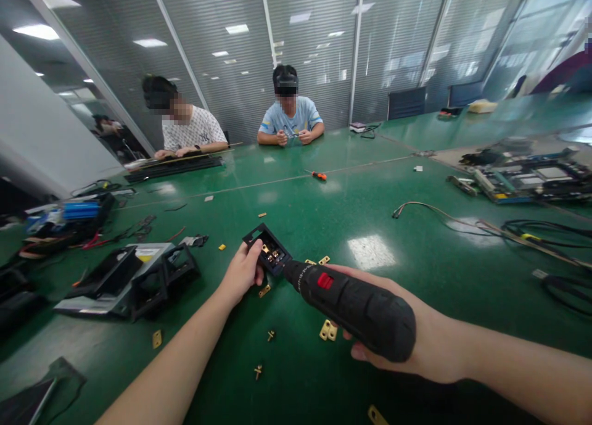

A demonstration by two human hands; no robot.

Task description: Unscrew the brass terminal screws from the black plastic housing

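My left hand (243, 269) is closed on a small black open housing (280, 245) with brass-coloured parts inside, its thumb over the near-left rim. My right hand (416, 326) wraps round a black cordless power screwdriver (356, 305) with a red switch on top. The tool's front end meets the right side of the housing; its bit and exact contact are hidden. Brass plates (328, 330) lie beneath the tool, and another brass plate (264, 290) rests by my left fingers. Two brass screws (258, 371) sit on the green table (222, 375) between my forearms.
Black frames and panels (157, 283) are piled at the left, near a blue battery-like pack (81, 210). An orange-handled screwdriver (319, 176) lies farther off. Circuit boards (531, 178) and black cables (555, 234) occupy the right. Two people (290, 113) sit working across the table.
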